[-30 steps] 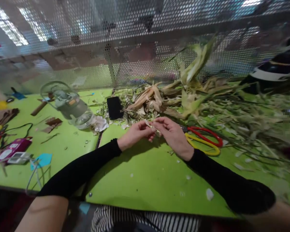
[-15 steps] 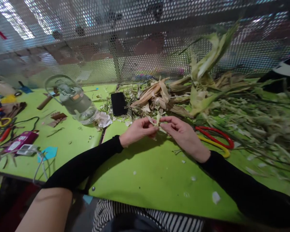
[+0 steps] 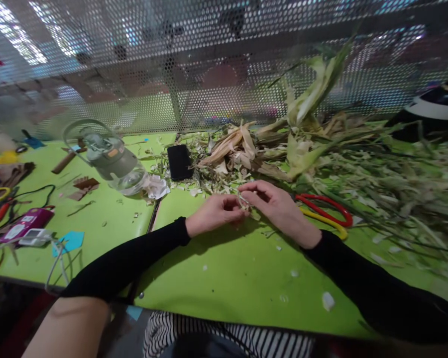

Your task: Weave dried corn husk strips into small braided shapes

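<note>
Head view: my left hand (image 3: 214, 215) pinching pale husk strips (image 3: 243, 203) between thumb and fingers; my right hand (image 3: 283, 211) gripping same strips with thumb and index fingertips. Strips sitting between both hands, just above green table (image 3: 224, 298), before heap of dry husks (image 3: 242, 144). Long axis seemingly running slantwise, upper end pointing away and left, lower end toward me and right; fingers partly hiding both ends. Red-and-yellow handles (image 3: 348, 215) lying just beside my right wrist. Black phone (image 3: 179, 162) lying beyond left hand.
</note>
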`<state>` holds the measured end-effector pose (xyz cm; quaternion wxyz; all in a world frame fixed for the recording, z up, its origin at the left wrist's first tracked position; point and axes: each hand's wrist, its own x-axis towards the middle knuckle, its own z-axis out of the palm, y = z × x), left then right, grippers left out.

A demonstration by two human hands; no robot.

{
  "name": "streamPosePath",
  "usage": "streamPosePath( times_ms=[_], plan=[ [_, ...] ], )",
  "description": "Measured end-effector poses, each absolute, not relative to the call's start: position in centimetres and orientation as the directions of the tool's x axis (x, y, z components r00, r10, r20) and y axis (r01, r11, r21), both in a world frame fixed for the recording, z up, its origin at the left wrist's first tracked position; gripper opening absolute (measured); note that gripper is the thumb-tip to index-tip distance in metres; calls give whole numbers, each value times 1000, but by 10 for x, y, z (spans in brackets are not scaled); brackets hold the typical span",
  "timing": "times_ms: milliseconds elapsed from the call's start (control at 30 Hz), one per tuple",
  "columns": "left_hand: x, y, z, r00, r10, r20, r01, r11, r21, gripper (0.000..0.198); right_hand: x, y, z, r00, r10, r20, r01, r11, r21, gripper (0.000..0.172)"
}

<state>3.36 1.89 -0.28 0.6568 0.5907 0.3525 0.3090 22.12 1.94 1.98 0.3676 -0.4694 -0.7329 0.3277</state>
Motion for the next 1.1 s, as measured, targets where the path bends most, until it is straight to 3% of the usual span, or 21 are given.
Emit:
streamPosePath(
  times_ms=[167,467,567,633,700,867,1100],
  plan=[
    [35,16,2,538,840,-78,12,85,996,38,221,19,21,-281,901,330,429,426,-797,34],
    [40,10,-8,633,755,-168,-42,251,967,49,218,13,21,-349,884,312,403,442,-802,38],
    [43,9,-5,543,828,-140,-183,279,943,50,221,16,21,-191,914,357,410,405,-817,32],
    [44,10,-1,442,885,-143,-303,298,905,48,224,18,22,-29,910,414,436,384,-814,37],
    [45,11,2,338,929,-152,-398,287,871,42,225,18,23,17,900,436,470,377,-798,41],
    [46,13,4,180,977,-117,-470,190,862,23,221,16,20,-253,894,369,591,445,-673,53],
    [46,16,-1,246,967,-65,-486,182,855,24,217,13,18,-362,866,345,583,499,-641,34]
  ],
)
